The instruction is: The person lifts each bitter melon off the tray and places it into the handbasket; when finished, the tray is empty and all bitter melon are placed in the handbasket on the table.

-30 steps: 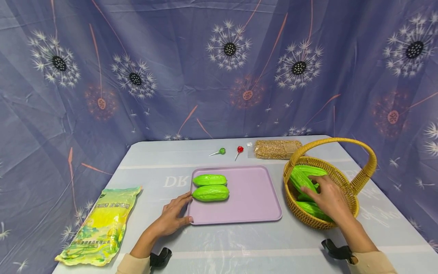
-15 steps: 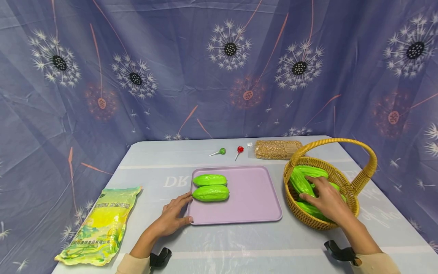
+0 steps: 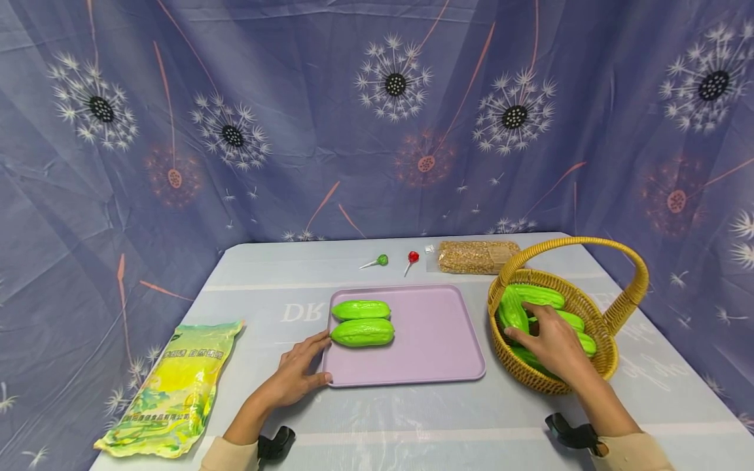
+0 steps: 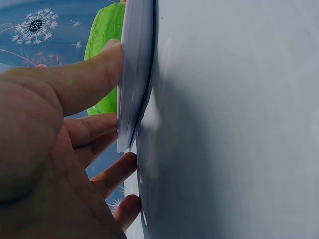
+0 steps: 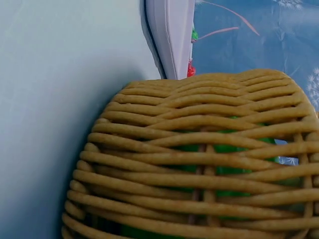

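On the table, the left hand spreads its fingers against the tray, while the right hand (thumb and forefinger apart, grip unclear) seemingly selects 1 gourd from the basket right of the tray, needing a firm pinch next.

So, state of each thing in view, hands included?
Left hand: fingers extended, touching tray's left edge
Right hand: in basket among gourds, grip unclear
Tray: flat on table
Tray gourds: two, lying side by side
Basket: upright, handle up
Basket gourds: several, loosely piled
Yellow-green bag: lying flat, looks sealed
Grain pack: lying down, seal unclear
Green lollipop: lying down
Red lollipop: lying down
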`<state>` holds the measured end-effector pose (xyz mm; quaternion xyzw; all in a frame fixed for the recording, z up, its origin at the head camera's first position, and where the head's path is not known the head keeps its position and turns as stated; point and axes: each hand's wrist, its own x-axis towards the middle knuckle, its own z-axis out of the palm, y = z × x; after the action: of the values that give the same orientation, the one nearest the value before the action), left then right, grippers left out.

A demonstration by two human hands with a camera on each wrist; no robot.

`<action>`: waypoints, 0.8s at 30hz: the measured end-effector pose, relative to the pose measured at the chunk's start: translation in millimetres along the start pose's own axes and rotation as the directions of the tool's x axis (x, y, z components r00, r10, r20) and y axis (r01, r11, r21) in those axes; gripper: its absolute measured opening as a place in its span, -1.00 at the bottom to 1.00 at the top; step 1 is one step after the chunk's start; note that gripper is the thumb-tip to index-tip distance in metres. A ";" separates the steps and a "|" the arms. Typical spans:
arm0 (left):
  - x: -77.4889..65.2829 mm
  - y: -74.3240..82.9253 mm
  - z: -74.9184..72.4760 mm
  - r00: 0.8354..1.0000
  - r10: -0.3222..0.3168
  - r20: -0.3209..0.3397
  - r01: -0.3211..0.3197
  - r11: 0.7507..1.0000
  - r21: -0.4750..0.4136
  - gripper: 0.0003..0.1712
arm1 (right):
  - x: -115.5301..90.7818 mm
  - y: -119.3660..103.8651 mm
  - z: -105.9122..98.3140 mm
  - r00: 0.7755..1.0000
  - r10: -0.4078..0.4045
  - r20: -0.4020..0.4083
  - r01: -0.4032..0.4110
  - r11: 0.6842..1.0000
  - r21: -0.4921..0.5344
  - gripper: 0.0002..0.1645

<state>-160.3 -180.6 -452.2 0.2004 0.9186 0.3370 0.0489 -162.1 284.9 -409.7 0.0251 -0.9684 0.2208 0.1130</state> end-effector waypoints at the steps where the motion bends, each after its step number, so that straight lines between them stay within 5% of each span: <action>1: 0.0 -0.1 0.1 1.000 0.001 -0.001 -0.001 1.000 0.002 -0.24 | 0.1 -0.1 0.6 1.000 -0.001 0.007 0.001 1.000 0.004 -0.10; 24: 0.2 -1.7 0.8 1.000 0.012 -0.009 -0.011 1.000 0.013 -0.26 | -7.0 0.5 -5.3 1.000 -0.027 -0.011 0.027 0.999 0.040 -0.17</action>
<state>-160.9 -181.2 -453.9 0.2045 0.9197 0.3324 0.0417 -154.3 287.6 -406.9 0.0394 -0.9627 0.2389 0.1207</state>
